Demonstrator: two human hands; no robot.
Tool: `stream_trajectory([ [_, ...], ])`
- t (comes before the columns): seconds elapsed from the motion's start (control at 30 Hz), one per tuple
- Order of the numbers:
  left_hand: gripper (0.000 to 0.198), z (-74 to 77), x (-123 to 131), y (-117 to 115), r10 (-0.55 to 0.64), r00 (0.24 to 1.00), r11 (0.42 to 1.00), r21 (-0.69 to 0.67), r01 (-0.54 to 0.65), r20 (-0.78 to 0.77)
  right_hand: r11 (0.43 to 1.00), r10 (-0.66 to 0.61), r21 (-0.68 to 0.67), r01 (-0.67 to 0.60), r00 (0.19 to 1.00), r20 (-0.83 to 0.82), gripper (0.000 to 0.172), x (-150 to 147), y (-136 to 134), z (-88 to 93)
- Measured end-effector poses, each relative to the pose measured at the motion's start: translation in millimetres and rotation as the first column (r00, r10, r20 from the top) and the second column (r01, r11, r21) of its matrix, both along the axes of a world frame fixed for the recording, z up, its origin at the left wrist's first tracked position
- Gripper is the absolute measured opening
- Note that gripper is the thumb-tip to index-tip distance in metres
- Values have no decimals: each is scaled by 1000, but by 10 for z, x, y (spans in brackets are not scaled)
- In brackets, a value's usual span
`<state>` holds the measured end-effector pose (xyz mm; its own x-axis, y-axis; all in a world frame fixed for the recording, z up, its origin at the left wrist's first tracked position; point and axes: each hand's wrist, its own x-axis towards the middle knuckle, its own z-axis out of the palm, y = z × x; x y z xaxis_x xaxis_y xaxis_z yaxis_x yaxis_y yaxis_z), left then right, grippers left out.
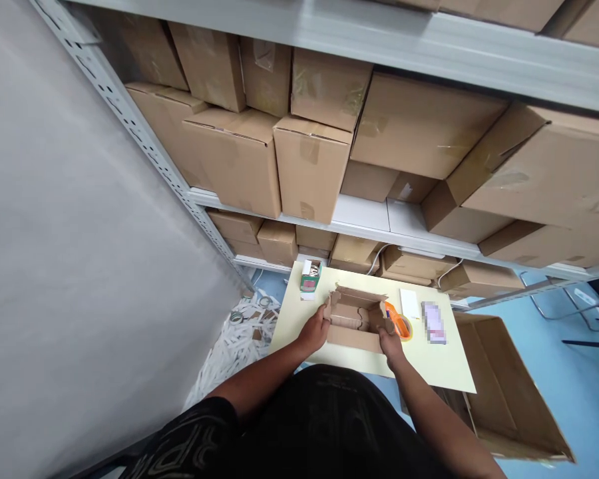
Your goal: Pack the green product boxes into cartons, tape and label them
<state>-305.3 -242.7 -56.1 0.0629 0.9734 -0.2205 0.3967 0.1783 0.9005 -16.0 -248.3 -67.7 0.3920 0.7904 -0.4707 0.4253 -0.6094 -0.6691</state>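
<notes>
A small cardboard box [354, 339] with its top open sits low over the pale yellow table [439, 366]. My left hand [313, 331] is closed on the box's left side, and my right hand [390, 344] grips its right side. Inside, the bottom flaps show, and nothing else lies in it that I can make out. Just right of the box, by my right hand, is an orange tape dispenser [402, 326]. Behind my left hand stands a small green box [310, 276] with its top open and small items in it.
A white pad [409, 303] and a blurred pale purple item [433, 322] lie on the table's right. A large open carton [509, 386] stands on the floor at right. Shredded paper [224, 359] heaps at left. Shelves of cartons [312, 166] rise behind the table.
</notes>
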Motion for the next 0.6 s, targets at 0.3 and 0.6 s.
stream_trajectory([
  [0.3,50,-26,202,-290,376,917,917,200,-346,-135,958,286,-24,-285,954,85,57,290,113,-109],
  [0.6,67,47,895,-628,653,757,750,-162,-641,25,852,522,3,-523,851,59,60,605,311,-88],
])
